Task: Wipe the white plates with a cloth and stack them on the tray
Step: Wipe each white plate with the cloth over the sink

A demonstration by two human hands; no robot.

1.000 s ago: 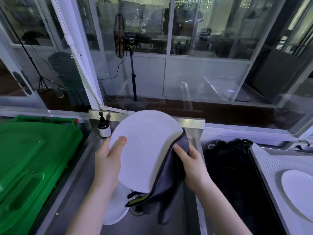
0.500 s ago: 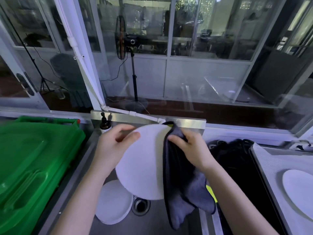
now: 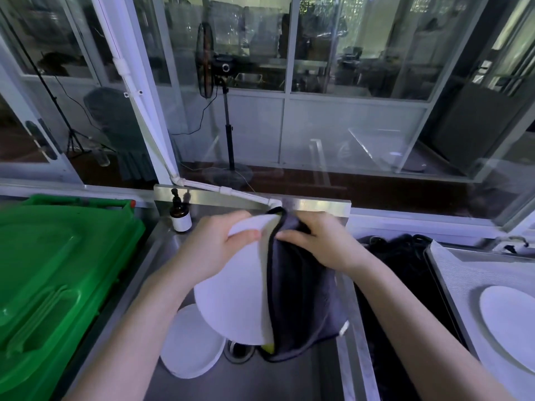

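I hold a white plate (image 3: 234, 296) up on edge over the steel sink (image 3: 254, 380). My left hand (image 3: 214, 247) grips its top rim, thumb on the near face. My right hand (image 3: 315, 241) presses a dark grey cloth (image 3: 301, 299) against the plate's right half; the cloth hangs down past the plate's lower edge. Another white plate (image 3: 191, 342) lies in the sink bottom below. At the right a white plate (image 3: 509, 328) rests on the grey tray (image 3: 469, 270).
A green bin lid (image 3: 52, 273) fills the left side. A brown pump bottle (image 3: 180, 215) stands at the sink's back left corner. The drain (image 3: 238, 350) sits under the held plate. A black bag (image 3: 399, 261) lies between sink and tray. Glass windows rise behind.
The cloth has slid from the plate's lower right up over its right half, and my right hand rose to the top rim. My left hand shifted from the side to the top.
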